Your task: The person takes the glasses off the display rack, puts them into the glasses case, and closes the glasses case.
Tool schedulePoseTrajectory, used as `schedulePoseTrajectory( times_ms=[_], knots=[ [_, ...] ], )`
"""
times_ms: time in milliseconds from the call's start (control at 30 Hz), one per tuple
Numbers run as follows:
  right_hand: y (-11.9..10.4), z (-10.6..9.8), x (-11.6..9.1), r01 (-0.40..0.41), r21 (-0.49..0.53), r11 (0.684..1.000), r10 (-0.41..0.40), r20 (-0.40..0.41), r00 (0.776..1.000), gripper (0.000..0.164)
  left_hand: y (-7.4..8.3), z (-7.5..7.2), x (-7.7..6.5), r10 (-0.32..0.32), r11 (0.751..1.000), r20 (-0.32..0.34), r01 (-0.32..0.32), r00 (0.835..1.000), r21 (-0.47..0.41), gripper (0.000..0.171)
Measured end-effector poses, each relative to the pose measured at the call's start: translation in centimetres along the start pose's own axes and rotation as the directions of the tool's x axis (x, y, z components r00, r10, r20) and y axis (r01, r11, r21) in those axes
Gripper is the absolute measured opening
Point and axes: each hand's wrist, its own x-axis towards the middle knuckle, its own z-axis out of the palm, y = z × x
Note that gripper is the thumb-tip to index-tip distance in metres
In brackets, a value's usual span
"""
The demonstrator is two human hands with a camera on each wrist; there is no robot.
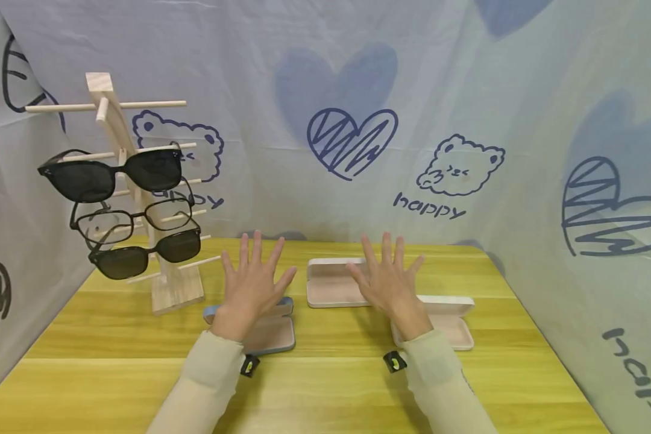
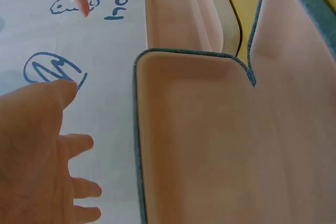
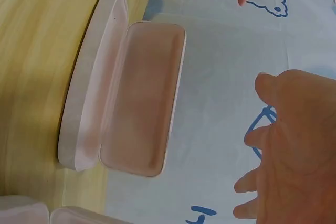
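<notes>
My left hand (image 1: 252,286) is held over the blue glasses case (image 1: 273,334), fingers spread and holding nothing. That case lies open with a pink lining, and the left wrist view shows its inside (image 2: 194,140) close up. My right hand (image 1: 387,280) also spreads its fingers with nothing in them. It overlaps the right end of an open white glasses case (image 1: 336,283) at the back, while its wrist covers part of a second open white case (image 1: 456,328). In the right wrist view the back case (image 3: 142,98) shows its pink inside.
A wooden display stand (image 1: 178,289) at the left carries sunglasses (image 1: 84,181), clear glasses (image 1: 105,228) and lower sunglasses (image 1: 122,263) on its pegs. The wood-grain table (image 1: 336,386) is surrounded by printed cloth (image 1: 347,72) at the back and sides.
</notes>
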Motion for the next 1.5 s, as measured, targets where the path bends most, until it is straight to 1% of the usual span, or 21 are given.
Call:
schedulePoseTrajectory(
  times_ms=[67, 133, 200, 300, 400, 567, 700, 833, 900, 1000, 1067, 1100, 1167, 1233, 1267, 1300, 1400, 1500],
  knots=[
    [-0.1, -0.1, 0.1, 0.011, 0.055, 0.998, -0.012, 0.002, 1.000, 0.076, -0.1, -0.2, -0.1, 0.014, 0.999, 0.007, -0.014, 1.000, -0.037, 0.072],
    [-0.3, -0.5, 0.1, 0.029, 0.139, 0.990, -0.030, 0.006, 1.000, 0.076, -0.3, -0.7, -0.3, 0.048, 0.994, 0.022, -0.046, 0.999, -0.101, 0.071],
    [-0.6, -0.9, 0.3, 0.074, 0.245, 0.967, -0.073, -0.014, 0.997, 0.075, -0.5, -1.5, -0.4, 0.096, 0.978, 0.033, -0.088, 0.995, -0.190, 0.070],
    [-1.2, -1.8, 0.6, 0.153, 0.394, 0.906, -0.143, -0.055, 0.988, 0.072, -1.1, -3.2, -0.9, 0.168, 0.935, 0.041, -0.146, 0.985, -0.322, 0.069],
    [-2.1, -2.8, 1.0, 0.217, 0.515, 0.829, -0.192, -0.104, 0.976, 0.066, -1.6, -5.2, -1.4, 0.226, 0.891, 0.028, -0.195, 0.974, -0.411, 0.067],
    [-4.1, -4.4, 1.8, 0.237, 0.638, 0.732, -0.182, -0.152, 0.972, 0.050, -1.9, -8.3, -2.2, 0.304, 0.828, -0.037, -0.283, 0.952, -0.483, 0.057],
    [-6.2, -5.0, 2.6, 0.261, 0.684, 0.681, -0.193, -0.177, 0.965, 0.041, -2.2, -10.4, -2.9, 0.330, 0.807, -0.123, -0.347, 0.936, -0.477, 0.051],
    [-8.3, -5.5, 3.2, 0.293, 0.713, 0.637, -0.228, -0.188, 0.955, 0.037, -2.6, -12.6, -3.8, 0.329, 0.812, -0.208, -0.388, 0.921, -0.436, 0.045],
    [-9.2, -5.8, 3.5, 0.310, 0.724, 0.616, -0.247, -0.196, 0.949, 0.035, -2.9, -13.8, -4.4, 0.315, 0.824, -0.256, -0.398, 0.914, -0.403, 0.043],
    [-10.7, -6.5, 3.9, 0.336, 0.733, 0.591, -0.272, -0.211, 0.939, 0.033, -3.6, -15.6, -5.3, 0.279, 0.847, -0.342, -0.398, 0.897, -0.352, 0.041],
    [-11.6, -7.0, 4.2, 0.349, 0.737, 0.579, -0.283, -0.220, 0.934, 0.032, -4.1, -16.6, -5.8, 0.255, 0.856, -0.405, -0.400, 0.878, -0.328, 0.040],
    [-12.1, -7.3, 4.3, 0.354, 0.735, 0.578, -0.288, -0.223, 0.931, 0.032, -4.4, -17.1, -5.9, 0.244, 0.857, -0.440, -0.405, 0.864, -0.319, 0.040],
    [-13.1, -7.7, 4.6, 0.366, 0.733, 0.573, -0.299, -0.229, 0.926, 0.032, -4.9, -18.1, -6.3, 0.215, 0.857, -0.497, -0.407, 0.841, -0.317, 0.039],
    [-14.0, -8.1, 4.8, 0.383, 0.725, 0.573, -0.312, -0.239, 0.920, 0.031, -5.5, -19.0, -6.7, 0.195, 0.855, -0.550, -0.416, 0.812, -0.310, 0.039],
    [-14.4, -8.3, 5.0, 0.390, 0.721, 0.572, -0.317, -0.244, 0.916, 0.031, -5.8, -19.3, -6.8, 0.179, 0.853, -0.570, -0.415, 0.802, -0.316, 0.039],
    [-14.8, -8.4, 5.1, 0.398, 0.719, 0.570, -0.322, -0.250, 0.913, 0.031, -6.1, -19.7, -7.0, 0.163, 0.855, -0.585, -0.409, 0.795, -0.319, 0.039],
    [-16.0, -8.9, 5.3, 0.409, 0.729, 0.549, -0.324, -0.266, 0.908, 0.030, -7.0, -20.5, -7.5, 0.112, 0.871, -0.610, -0.373, 0.784, -0.320, 0.035],
    [-17.0, -9.1, 5.6, 0.401, 0.762, 0.508, -0.307, -0.275, 0.911, 0.030, -8.0, -21.0, -7.7, 0.059, 0.886, -0.636, -0.334, 0.770, -0.322, 0.031]
  ],
)
